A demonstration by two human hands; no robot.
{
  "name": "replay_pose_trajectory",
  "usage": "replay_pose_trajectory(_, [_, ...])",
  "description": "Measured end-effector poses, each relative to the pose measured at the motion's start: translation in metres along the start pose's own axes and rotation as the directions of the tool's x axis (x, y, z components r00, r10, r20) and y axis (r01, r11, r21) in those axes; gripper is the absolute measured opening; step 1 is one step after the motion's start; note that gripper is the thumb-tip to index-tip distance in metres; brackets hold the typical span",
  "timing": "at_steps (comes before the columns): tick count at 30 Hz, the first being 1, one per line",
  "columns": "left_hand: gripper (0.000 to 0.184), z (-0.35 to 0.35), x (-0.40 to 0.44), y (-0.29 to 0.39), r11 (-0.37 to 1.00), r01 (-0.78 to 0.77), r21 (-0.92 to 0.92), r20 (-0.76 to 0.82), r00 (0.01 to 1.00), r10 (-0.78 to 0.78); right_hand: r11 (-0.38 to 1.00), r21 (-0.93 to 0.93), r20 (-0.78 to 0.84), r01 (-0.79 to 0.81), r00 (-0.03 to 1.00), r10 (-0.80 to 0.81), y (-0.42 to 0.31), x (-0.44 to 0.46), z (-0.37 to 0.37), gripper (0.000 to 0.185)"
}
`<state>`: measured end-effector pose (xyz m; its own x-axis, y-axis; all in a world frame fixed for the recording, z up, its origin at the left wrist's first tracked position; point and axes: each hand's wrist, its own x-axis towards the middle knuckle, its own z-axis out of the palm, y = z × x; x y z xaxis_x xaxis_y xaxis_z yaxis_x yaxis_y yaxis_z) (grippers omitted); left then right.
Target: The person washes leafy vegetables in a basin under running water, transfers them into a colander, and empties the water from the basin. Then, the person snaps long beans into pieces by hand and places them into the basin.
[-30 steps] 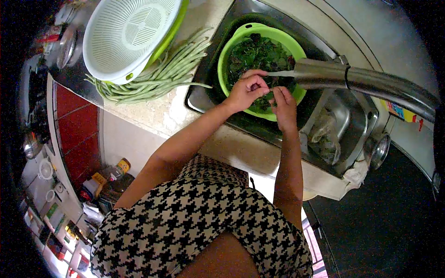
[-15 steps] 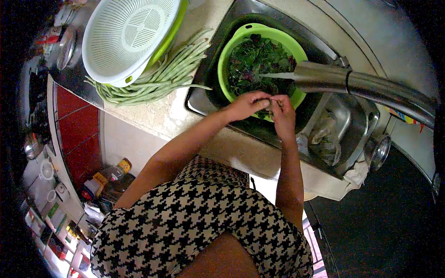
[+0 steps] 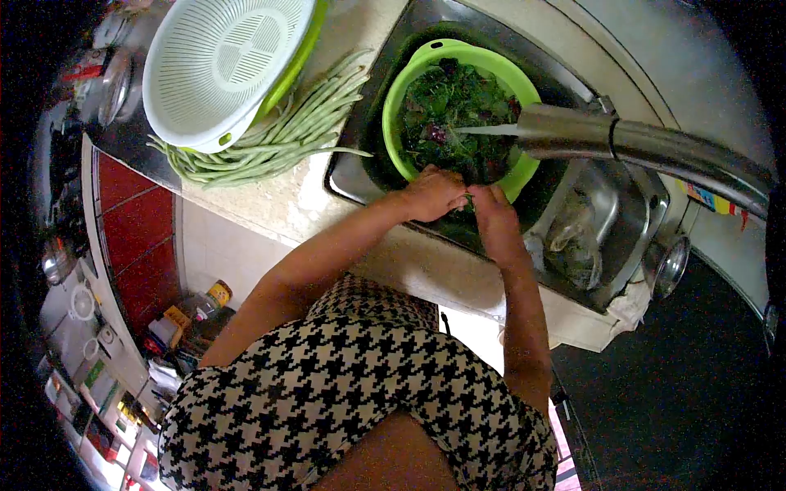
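Note:
At the near rim of a light green basin (image 3: 393,123), my left hand (image 3: 435,195) and my right hand (image 3: 494,216) meet, fingers closed. A small bit of green leaf or stem (image 3: 469,199) shows between the fingertips of both; most of it is hidden. Dark green and purplish leafy greens (image 3: 454,102) lie in water inside the basin. Above them a metal faucet (image 3: 565,131) pours a stream of water (image 3: 487,130) onto the leaves. The basin stands in the larger bowl of a steel sink (image 3: 352,176).
Long green beans (image 3: 270,155) lie in a heap on the counter (image 3: 303,196) to the left. A white colander (image 3: 217,65) rests in a green basin (image 3: 307,57) there. The smaller sink bowl at right holds a clear plastic bag (image 3: 577,241).
Both hands have drawn slightly nearer to me and down, and the fingers have curled in more. A purplish leaf shows by the water stream now.

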<state>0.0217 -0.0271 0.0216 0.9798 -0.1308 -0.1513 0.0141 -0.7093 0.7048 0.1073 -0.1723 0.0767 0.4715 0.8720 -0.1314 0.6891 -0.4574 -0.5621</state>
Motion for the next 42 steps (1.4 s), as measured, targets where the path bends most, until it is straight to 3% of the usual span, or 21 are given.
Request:
replay_pose_trajectory(3, [0.02,-0.004,0.002,0.001,0.997,0.001,0.072,0.081,0.997,-0.007,0.975,-0.215,0.154,-0.057,0.984,0.092,-0.01,0.004,-0.007,0.009])
replay_pose_trajectory(5, [0.019,-0.006,0.004,0.006,0.986,0.013,0.166,0.112,0.993,-0.031,0.963,-0.268,0.166,-0.009,0.984,0.056,-0.008,0.008,-0.004,0.005])
replay_pose_trajectory(9, [0.011,0.004,0.003,-0.004,0.996,-0.07,0.053,-0.131,0.988,0.076,0.958,-0.285,0.119,-0.012,0.992,0.048,0.001,0.017,0.005,0.011])
replay_pose_trajectory(11, [0.01,-0.002,0.002,-0.001,0.997,-0.048,-0.063,-0.286,0.958,0.028,0.985,0.049,0.023,-0.163,0.987,0.162,0.01,0.021,0.015,0.016])
replay_pose_trajectory(13, [0.01,-0.006,0.005,0.002,0.993,-0.074,-0.09,-0.451,0.892,0.025,0.891,0.335,0.007,-0.305,0.947,0.321,0.017,0.026,0.027,0.02])
replay_pose_trajectory(15, [0.01,-0.008,0.005,0.004,0.993,-0.073,-0.093,-0.534,0.846,0.012,0.709,0.542,0.069,-0.451,0.865,0.497,0.013,0.03,0.034,0.022])
replay_pose_trajectory(18, [0.011,-0.009,0.007,0.002,1.0,-0.029,0.0,-0.496,0.868,0.025,0.362,0.634,0.339,-0.683,0.667,0.664,-0.002,0.04,0.021,0.025])
replay_pose_trajectory(20, [0.012,-0.006,0.008,0.005,0.988,-0.02,0.152,-0.375,0.924,0.077,0.776,0.451,0.018,-0.441,0.874,0.486,0.059,0.032,0.07,0.027])
replay_pose_trajectory(22, [0.012,-0.001,0.007,0.017,0.975,-0.205,0.082,-0.405,0.888,0.22,0.765,0.554,-0.035,-0.328,0.909,0.415,0.122,0.039,0.065,0.025])
replay_pose_trajectory(23, [0.011,-0.004,0.005,0.021,0.968,-0.247,0.043,-0.351,0.904,0.246,0.956,0.15,-0.211,-0.251,0.937,0.279,0.157,0.041,0.063,0.026])
replay_pose_trajectory(25, [0.012,0.006,0.005,0.022,0.984,-0.163,-0.066,-0.312,0.94,0.134,0.977,-0.146,-0.245,-0.156,0.962,0.117,0.157,0.046,0.057,0.027])
replay_pose_trajectory(26, [0.012,0.015,0.005,0.021,0.985,-0.125,-0.122,-0.284,0.955,0.086,0.988,0.009,-0.186,-0.155,0.97,0.154,0.107,0.061,0.03,0.027])
replay_pose_trajectory(27, [0.019,0.025,0.007,0.014,0.977,-0.208,-0.041,-0.272,0.943,0.19,0.979,0.065,-0.105,-0.193,0.974,0.199,0.079,0.072,0.023,0.028])
replay_pose_trajectory(28, [0.019,0.021,0.007,0.017,0.98,-0.184,-0.079,-0.23,0.96,0.161,0.965,0.113,-0.023,-0.238,0.97,0.242,0.051,0.082,0.016,0.029])
replay_pose_trajectory(30, [0.019,0.008,0.007,0.024,0.982,-0.121,-0.143,-0.147,0.984,0.1,0.933,-0.007,0.173,-0.36,0.919,0.355,0.036,0.109,0.024,0.031])
replay_pose_trajectory(33, [0.02,0.027,0.007,0.016,0.969,-0.227,-0.096,-0.249,0.948,0.197,0.93,-0.252,0.2,-0.266,0.927,0.319,0.053,0.119,0.06,0.035])
replay_pose_trajectory(36, [0.016,0.029,0.006,0.017,0.972,-0.219,-0.083,-0.272,0.943,0.189,0.921,-0.293,0.182,-0.257,0.93,0.318,0.061,0.116,0.074,0.033])
replay_pose_trajectory(39, [0.019,0.011,0.004,0.02,0.984,-0.178,-0.021,-0.046,0.983,0.176,0.886,-0.042,0.293,-0.461,0.842,0.452,0.067,0.116,0.057,0.033])
replay_pose_trajectory(41, [0.015,0.011,0.001,0.019,0.878,-0.001,-0.478,-0.261,0.955,-0.141,0.902,0.362,-0.012,-0.236,0.966,0.258,0.106,0.097,0.072,0.035])
replay_pose_trajectory(42, [0.014,0.011,0.001,0.018,0.731,0.033,-0.682,-0.299,0.899,-0.319,0.887,0.357,-0.039,-0.293,0.944,0.327,0.095,0.09,0.058,0.033])
